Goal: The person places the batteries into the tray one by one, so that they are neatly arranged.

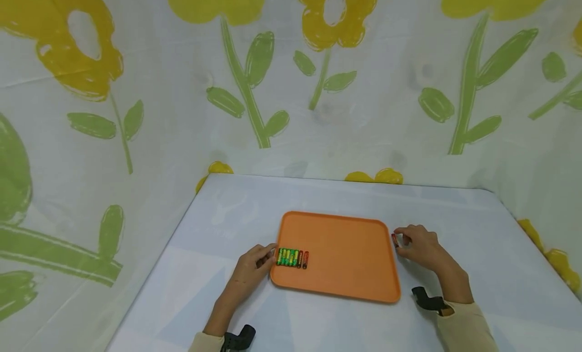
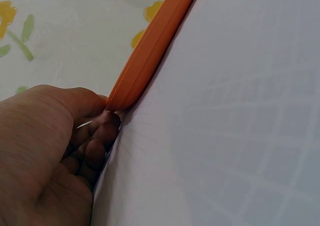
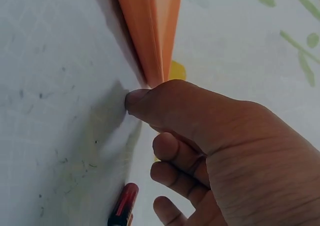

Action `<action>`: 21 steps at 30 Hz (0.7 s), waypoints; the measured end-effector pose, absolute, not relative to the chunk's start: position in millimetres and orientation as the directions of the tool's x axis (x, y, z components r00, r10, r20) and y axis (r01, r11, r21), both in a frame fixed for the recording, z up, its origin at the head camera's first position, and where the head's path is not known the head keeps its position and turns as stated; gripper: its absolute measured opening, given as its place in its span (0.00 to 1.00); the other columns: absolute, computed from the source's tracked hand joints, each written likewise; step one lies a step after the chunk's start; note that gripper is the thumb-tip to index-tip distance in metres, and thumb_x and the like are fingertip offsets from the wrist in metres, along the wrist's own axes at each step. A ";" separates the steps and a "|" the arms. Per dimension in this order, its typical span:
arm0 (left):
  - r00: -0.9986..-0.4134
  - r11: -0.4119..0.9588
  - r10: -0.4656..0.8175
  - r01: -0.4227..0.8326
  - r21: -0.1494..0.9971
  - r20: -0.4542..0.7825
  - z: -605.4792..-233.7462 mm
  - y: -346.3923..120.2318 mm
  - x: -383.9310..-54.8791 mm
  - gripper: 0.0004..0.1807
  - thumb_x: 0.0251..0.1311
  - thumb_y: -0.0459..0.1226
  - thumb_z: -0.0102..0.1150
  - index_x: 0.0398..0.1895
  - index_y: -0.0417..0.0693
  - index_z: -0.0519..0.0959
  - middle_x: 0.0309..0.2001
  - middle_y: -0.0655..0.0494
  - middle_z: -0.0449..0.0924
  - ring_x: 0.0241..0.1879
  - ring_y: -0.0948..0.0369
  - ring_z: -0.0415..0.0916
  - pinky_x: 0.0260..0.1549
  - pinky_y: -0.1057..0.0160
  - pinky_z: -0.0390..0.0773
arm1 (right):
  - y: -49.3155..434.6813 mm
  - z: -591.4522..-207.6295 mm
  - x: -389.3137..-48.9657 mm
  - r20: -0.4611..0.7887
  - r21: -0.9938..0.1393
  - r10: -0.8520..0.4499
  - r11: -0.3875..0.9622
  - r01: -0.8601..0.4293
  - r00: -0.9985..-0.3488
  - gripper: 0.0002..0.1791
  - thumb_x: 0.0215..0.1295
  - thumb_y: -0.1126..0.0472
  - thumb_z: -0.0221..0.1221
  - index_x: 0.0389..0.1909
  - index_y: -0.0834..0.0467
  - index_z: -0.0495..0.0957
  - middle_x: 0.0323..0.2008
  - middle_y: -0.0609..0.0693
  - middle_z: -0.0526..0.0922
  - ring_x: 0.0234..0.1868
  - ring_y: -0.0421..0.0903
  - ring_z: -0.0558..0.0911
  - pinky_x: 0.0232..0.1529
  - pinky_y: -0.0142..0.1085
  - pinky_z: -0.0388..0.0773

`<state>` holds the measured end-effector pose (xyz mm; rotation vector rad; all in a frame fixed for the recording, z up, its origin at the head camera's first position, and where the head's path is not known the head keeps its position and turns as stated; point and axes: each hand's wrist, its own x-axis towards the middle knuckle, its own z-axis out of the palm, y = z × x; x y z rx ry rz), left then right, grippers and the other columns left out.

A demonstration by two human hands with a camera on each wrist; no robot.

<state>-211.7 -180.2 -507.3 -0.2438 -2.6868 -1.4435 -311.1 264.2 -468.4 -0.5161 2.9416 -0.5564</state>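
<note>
An orange tray (image 1: 336, 251) lies on the table. Along its left side several green and yellow batteries (image 1: 288, 257) stand side by side in a row, with two red and black batteries (image 1: 302, 259) at the row's right end. My left hand (image 1: 252, 266) pinches the tray's left edge, the thumb (image 2: 92, 101) on the rim. Just outside the right edge, my right hand (image 1: 418, 246) pinches a red battery (image 1: 394, 240) between thumb and index finger. In the right wrist view the thumb (image 3: 160, 103) hides that grip, and a red and black battery (image 3: 123, 206) shows below the curled fingers.
The white table (image 1: 218, 210) surrounds the tray. Behind and to the left rises a white cloth backdrop (image 1: 391, 89) printed with yellow flowers and green leaves. Black straps (image 1: 427, 299) sit on both wrists, next to beige sleeves (image 1: 468, 327).
</note>
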 end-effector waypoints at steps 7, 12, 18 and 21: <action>-0.983 0.545 0.095 0.183 0.818 0.157 -508.2 -181.9 -211.5 0.22 0.69 0.37 0.62 0.65 0.48 0.78 0.37 0.64 0.75 0.32 0.65 0.69 0.30 0.67 0.73 | 265.8 -473.0 -314.5 -0.015 -0.382 -0.385 0.855 -0.351 -0.923 0.18 0.57 0.61 0.68 0.48 0.60 0.81 0.29 0.46 0.67 0.36 0.48 0.66 0.34 0.43 0.56; -0.986 0.546 0.081 0.167 0.821 0.146 -507.9 -181.5 -213.5 0.21 0.69 0.36 0.62 0.65 0.49 0.78 0.36 0.64 0.75 0.32 0.64 0.69 0.31 0.67 0.73 | 268.5 -473.0 -315.0 0.027 -0.401 -0.394 0.838 -0.371 -0.919 0.15 0.56 0.60 0.71 0.44 0.59 0.82 0.27 0.46 0.67 0.34 0.47 0.65 0.33 0.42 0.56; -0.991 0.542 0.072 0.135 0.829 0.114 -507.1 -180.1 -212.8 0.22 0.69 0.37 0.62 0.65 0.49 0.78 0.36 0.64 0.75 0.32 0.64 0.69 0.31 0.67 0.72 | 271.1 -471.7 -314.6 0.059 -0.415 -0.383 0.830 -0.372 -0.922 0.15 0.55 0.58 0.72 0.40 0.59 0.83 0.26 0.47 0.67 0.32 0.47 0.65 0.32 0.41 0.57; -0.991 0.541 0.070 0.132 0.830 0.112 -508.6 -180.0 -213.7 0.22 0.69 0.37 0.62 0.65 0.50 0.78 0.36 0.63 0.75 0.32 0.64 0.69 0.31 0.67 0.72 | 269.5 -469.9 -313.1 0.075 -0.430 -0.368 0.827 -0.363 -0.927 0.14 0.57 0.58 0.71 0.41 0.59 0.82 0.26 0.47 0.67 0.33 0.47 0.65 0.32 0.41 0.58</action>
